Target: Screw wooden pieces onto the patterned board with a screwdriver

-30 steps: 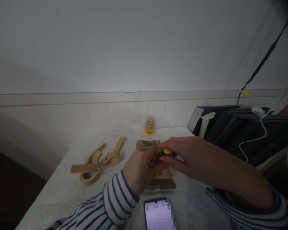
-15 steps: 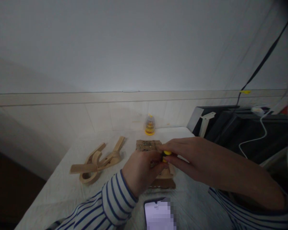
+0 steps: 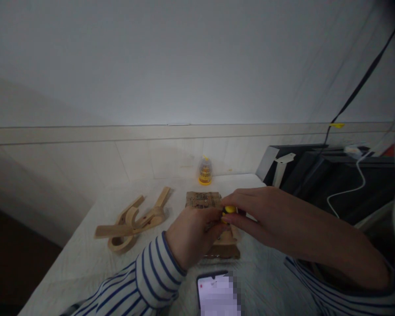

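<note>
A small yellow-and-black object [image 3: 229, 210] is pinched between the fingertips of both hands; its exact kind cannot be made out. My left hand [image 3: 194, 232] grips its left side, with thumb and index finger closed. From the right, my right hand [image 3: 255, 208] closes thumb and fingers around the yellow part. Directly beneath the hands lies a brown paper packet [image 3: 202, 199] with dark print, partly covered by them. Nearer to me a phone [image 3: 215, 292] rests on the table, its screen lit and partly blurred out.
Light wooden pieces [image 3: 120, 232] with curved and straight parts lie left on the white-covered table [image 3: 85, 259]. A small clear container with a yellow base [image 3: 205, 175] stands at the back by the wall. Dark flat panels [image 3: 316, 175] and white cables [image 3: 358, 175] are at the right.
More of the yellow part shows between the fingers now, as the right fingers have shifted slightly around it. Both hands otherwise keep nearly the same place.
</note>
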A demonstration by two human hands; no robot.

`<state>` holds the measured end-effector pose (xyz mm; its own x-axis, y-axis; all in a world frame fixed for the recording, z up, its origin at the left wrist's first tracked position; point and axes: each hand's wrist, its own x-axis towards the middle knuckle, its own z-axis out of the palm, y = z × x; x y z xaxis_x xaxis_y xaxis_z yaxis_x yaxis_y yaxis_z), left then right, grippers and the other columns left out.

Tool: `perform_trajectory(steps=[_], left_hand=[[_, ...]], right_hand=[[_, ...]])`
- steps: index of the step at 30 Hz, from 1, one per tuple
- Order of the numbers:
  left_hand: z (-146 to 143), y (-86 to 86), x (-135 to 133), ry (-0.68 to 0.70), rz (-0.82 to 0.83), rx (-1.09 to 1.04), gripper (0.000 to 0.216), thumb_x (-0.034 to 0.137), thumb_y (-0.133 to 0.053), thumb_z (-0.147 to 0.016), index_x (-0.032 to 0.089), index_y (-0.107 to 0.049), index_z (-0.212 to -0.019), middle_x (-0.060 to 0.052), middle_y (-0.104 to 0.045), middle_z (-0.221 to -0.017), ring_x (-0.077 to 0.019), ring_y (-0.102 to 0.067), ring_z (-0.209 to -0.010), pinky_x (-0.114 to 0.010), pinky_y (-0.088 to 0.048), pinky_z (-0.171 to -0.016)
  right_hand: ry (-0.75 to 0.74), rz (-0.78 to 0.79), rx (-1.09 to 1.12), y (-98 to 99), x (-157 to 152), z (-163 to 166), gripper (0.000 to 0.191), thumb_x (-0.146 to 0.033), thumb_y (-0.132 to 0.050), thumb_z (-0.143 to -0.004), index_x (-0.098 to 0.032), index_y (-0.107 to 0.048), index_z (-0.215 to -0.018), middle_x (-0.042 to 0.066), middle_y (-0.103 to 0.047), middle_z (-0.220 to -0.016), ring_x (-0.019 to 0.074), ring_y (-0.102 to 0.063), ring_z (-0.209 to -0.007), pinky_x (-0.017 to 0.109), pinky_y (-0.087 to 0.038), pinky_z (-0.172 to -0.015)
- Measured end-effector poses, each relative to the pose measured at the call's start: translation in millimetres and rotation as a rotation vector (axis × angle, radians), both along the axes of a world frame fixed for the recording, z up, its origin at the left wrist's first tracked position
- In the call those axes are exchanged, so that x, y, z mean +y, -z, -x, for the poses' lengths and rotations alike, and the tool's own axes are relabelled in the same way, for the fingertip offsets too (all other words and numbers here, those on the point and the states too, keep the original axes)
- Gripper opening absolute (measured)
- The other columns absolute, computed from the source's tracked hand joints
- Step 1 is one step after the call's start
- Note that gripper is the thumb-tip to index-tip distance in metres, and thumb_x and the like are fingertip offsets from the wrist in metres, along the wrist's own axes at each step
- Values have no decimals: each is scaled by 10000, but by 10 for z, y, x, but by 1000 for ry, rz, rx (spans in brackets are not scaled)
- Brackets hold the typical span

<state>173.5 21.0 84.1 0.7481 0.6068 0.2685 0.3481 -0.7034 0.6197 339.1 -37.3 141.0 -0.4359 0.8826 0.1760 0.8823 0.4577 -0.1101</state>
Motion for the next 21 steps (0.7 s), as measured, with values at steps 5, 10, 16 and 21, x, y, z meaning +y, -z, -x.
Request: perform_trajectory(steps=[5,10,16,21], left_hand=[[-2,-4,2,10,18,2,158,182,-502,-817,168,-660,-818,13,-642,-633,-102,-538,-537,-193,-360,-512],[-32,26,-22,-36,45,-31,162,203,-524,-795,191,-673,-856,-5,-687,-727,-135,-603,-637,-215,-399,-564],[-43,80,-48,-188,46,-26,177,323,-585,-778,233,-672,-903,-2,-700,-747,-164,-620,-640,-238,-391,-541],[-36,62,-38,-169,19,-26,163,308,-566,-795,192,-677,-825,-16,-692,-704,-159,-618,-618,-228,-396,-528]], right_hand=[[-5,-10,2,19,9,3,125,-264,-477,-873,-210,-588,-856,-14,-621,-757,152,-566,-678,281,-393,-596],[5,-5,6,5,6,8,118,-262,-479,-871,-209,-582,-851,-15,-621,-753,149,-566,-672,276,-389,-584],[30,-23,-13,6,17,26,143,-286,-487,-864,-194,-580,-807,-4,-612,-726,147,-560,-641,269,-382,-559],[-28,4,37,-4,20,34,136,-276,-483,-865,-199,-593,-885,6,-637,-795,157,-583,-719,281,-412,-627]])
